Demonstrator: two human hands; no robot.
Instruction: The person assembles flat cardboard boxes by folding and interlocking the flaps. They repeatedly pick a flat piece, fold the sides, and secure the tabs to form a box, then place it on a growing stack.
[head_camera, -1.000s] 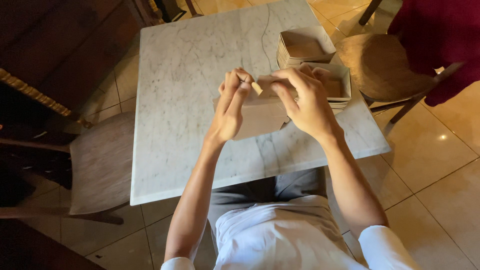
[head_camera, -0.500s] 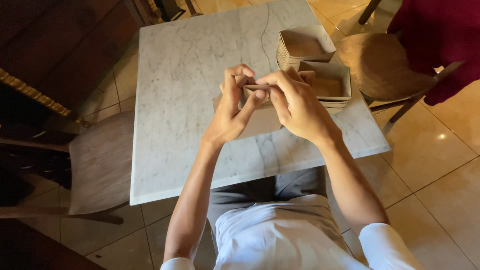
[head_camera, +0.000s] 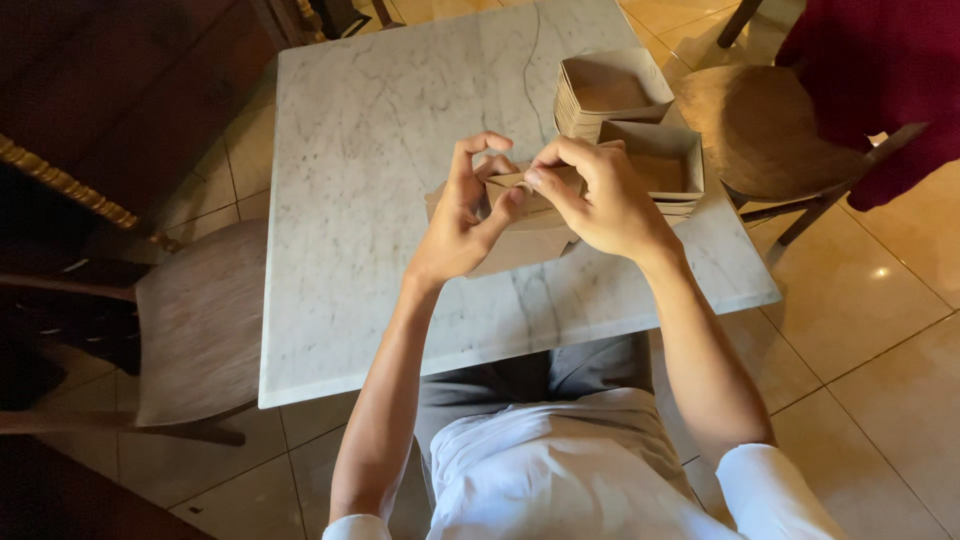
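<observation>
Since a moment ago my hands have drawn closer together over the brown cardboard piece (head_camera: 520, 245), and my left thumb, which was tucked behind it, now presses on its front near the top edge. The piece itself has hardly shifted; it stays above the near middle of the marble table (head_camera: 400, 130).

Two stacks of folded brown paper trays stand on the table's right side. The far stack (head_camera: 608, 92) has an open tray on top, and I see nothing inside it. The near stack (head_camera: 668, 165) sits just beside and behind my right hand; its top tray also shows only its bare brown floor.

My left hand (head_camera: 465, 215) pinches the cardboard's upper left edge, thumb in front, index finger curled over the top, the other fingers bent loosely. My right hand (head_camera: 600, 200) grips the upper right part, fingertips closed down on a folded flap beside my left thumb. Both hands are shut on the cardboard, holding it tilted just above the tabletop.

A wooden chair (head_camera: 200, 330) stands at my left, and a round wooden seat (head_camera: 760, 125) at my right with dark red cloth (head_camera: 880, 80) over it.
</observation>
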